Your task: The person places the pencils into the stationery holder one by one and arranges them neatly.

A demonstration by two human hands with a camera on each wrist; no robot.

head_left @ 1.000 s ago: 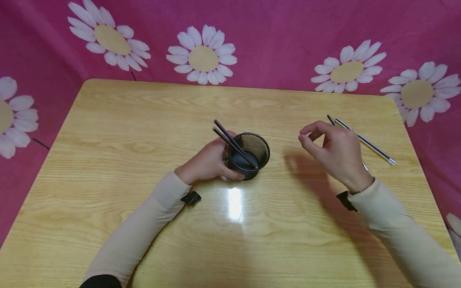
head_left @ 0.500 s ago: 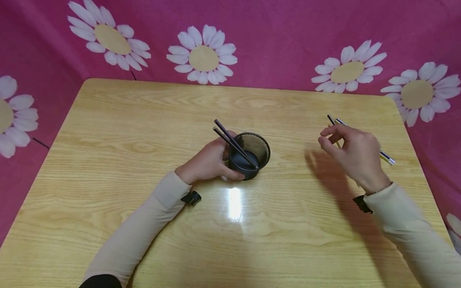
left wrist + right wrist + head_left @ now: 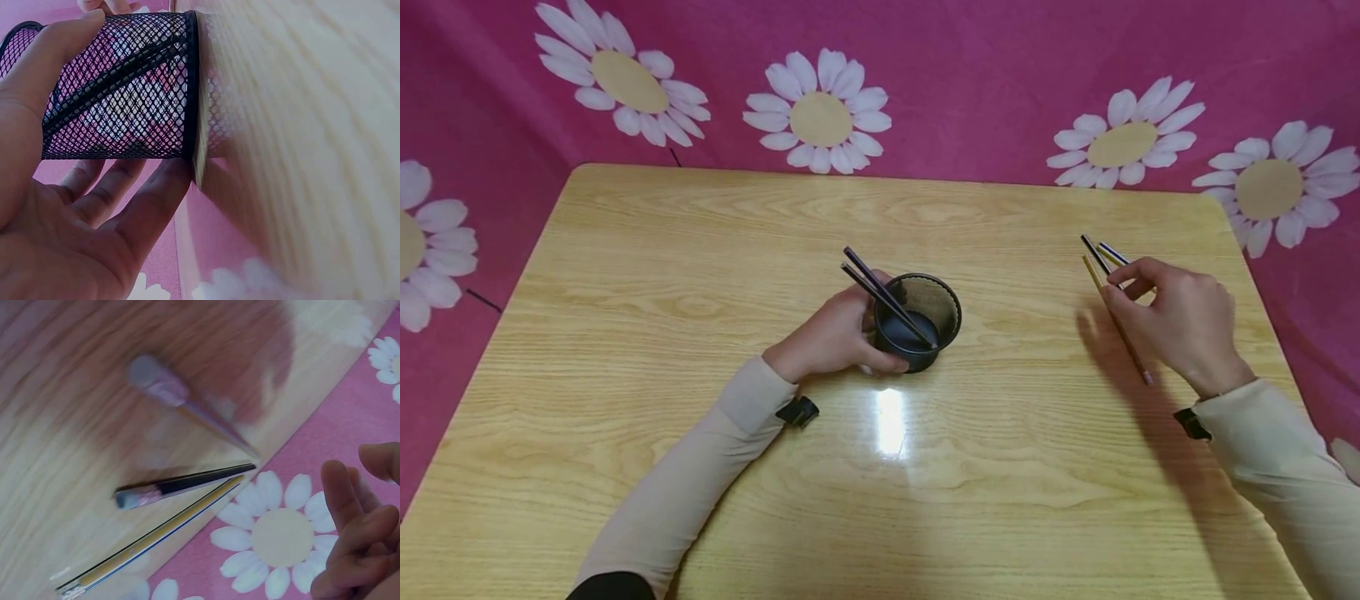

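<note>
My left hand (image 3: pixel 835 333) grips a black mesh pen cup (image 3: pixel 934 298) from its left side, thumb in front. Two dark pencils (image 3: pixel 880 288) lean inside the cup, tops pointing up and left. In the left wrist view, the cup (image 3: pixel 134 134) shows its mesh between the thumb and spread fingers. My right hand (image 3: pixel 1183 321) hovers over the loose pencils at the right, thumb and forefinger bent with a gap between them, holding nothing. Nearest to them is a yellow-brown pencil (image 3: pixel 1131 354). A black pencil (image 3: pixel 203 477) and a striped pencil (image 3: pixel 156 540) lie beside it, partly covered by the hand in the head view.
The wood-grain table (image 3: pixel 700 225) has its right edge just beyond the pencils. Pink cloth (image 3: pixel 970 92) with white daisies hangs behind the table and along its sides.
My right hand has moved right from the space between cup and pencils to over the pencils, uncovering the yellow-brown pencil. The left hand and cup have stayed in place.
</note>
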